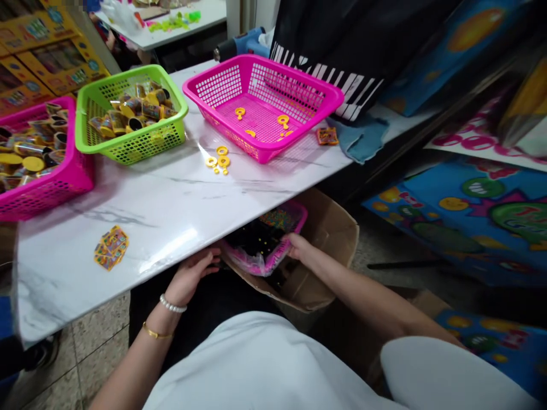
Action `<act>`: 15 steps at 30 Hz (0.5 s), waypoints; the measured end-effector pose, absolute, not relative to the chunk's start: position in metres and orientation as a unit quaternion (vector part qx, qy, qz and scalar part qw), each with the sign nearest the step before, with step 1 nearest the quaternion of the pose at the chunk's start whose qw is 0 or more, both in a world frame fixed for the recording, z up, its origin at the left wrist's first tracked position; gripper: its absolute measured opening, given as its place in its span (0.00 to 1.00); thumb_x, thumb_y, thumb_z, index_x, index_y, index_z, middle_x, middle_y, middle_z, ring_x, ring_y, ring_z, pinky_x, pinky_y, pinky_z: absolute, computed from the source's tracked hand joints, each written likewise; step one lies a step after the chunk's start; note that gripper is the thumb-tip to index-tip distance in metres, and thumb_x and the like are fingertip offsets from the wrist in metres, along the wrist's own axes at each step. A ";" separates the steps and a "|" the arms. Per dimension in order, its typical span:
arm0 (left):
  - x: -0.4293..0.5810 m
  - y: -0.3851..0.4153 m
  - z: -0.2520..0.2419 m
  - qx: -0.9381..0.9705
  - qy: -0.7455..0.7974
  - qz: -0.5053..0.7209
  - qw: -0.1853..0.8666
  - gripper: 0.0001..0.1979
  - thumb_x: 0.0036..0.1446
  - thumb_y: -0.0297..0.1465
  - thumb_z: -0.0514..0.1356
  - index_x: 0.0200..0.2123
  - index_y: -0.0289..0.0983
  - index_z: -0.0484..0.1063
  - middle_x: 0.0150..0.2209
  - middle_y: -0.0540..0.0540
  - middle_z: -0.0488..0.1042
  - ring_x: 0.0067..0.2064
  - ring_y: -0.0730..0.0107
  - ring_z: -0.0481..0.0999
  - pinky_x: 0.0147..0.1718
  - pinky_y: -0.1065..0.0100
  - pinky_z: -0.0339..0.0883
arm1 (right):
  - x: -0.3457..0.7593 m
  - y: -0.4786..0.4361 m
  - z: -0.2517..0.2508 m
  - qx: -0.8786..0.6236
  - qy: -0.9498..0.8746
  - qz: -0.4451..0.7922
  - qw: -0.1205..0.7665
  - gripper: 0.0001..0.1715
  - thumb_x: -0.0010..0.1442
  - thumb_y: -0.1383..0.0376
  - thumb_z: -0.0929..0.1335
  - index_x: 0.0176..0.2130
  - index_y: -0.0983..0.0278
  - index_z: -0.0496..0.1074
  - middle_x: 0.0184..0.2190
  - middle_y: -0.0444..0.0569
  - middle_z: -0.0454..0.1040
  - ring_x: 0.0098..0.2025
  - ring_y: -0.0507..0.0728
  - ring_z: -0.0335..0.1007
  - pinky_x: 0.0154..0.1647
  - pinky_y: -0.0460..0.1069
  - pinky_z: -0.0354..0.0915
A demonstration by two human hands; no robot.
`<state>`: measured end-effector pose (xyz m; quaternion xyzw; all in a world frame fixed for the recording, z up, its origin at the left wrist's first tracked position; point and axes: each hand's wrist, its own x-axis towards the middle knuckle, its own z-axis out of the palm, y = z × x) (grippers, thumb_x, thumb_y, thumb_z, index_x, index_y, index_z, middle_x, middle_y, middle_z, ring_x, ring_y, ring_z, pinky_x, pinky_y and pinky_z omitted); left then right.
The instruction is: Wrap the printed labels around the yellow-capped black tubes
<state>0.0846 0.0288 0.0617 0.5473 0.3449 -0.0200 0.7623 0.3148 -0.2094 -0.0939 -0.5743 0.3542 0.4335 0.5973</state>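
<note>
My right hand (pixel 296 247) has its fingers closed on the rim of a pink basket (pixel 280 256), low beneath the table edge. Black pieces (pixel 252 236), small multicoloured bits (pixel 277 217) and some clear plastic (pixel 252 263) lie in this basket. It sits in or over the mouth of an open cardboard box (pixel 333 239); the table hides part of it. My left hand (pixel 194 273), wrist in a pearl bracelet, is at the table's front edge with fingers stretched toward the basket's near side. Nothing shows in its grasp.
On the marble-patterned table (pixel 149 193) stand a larger pink basket (pixel 265 151) with a few yellow ring pieces, a green basket (pixel 141 142) and another pink basket (pixel 81 176) of small tubs. Yellow rings (pixel 221 161) and stickers (pixel 111 247) lie loose. Blue printed boxes (pixel 461 216) stand right.
</note>
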 end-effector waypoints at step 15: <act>0.063 -0.024 0.081 0.556 0.220 -0.123 0.792 0.38 0.48 0.54 0.67 0.54 0.31 0.74 0.50 0.33 0.75 0.48 0.57 0.76 0.40 0.64 0.73 | 0.233 -0.325 0.092 -0.631 0.273 0.317 0.653 0.14 0.46 0.79 0.69 0.28 0.60 0.70 0.22 0.46 0.73 0.23 0.58 0.74 0.26 0.51 0.75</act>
